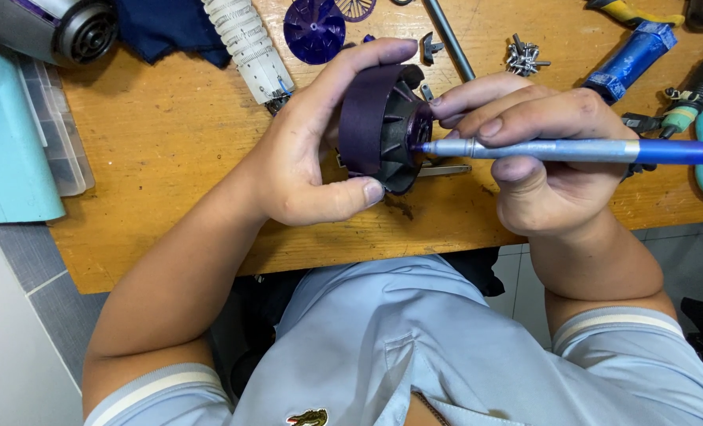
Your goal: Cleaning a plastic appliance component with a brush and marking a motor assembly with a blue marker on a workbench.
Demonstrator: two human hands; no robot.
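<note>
Pale blue polo; cream-striped sleeve cuffs

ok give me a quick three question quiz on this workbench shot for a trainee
1. True or false: the left hand grips the purple and black round part.
2. What does the right hand hold? A) pliers B) a blue-handled screwdriver C) a hammer
3. Fill in: the screwdriver's tip meets the part at its ____.

Key: 1 true. 2 B. 3 centre. Behind the hands, a purple fan wheel and a pile of screws lie on the wooden bench.
</note>
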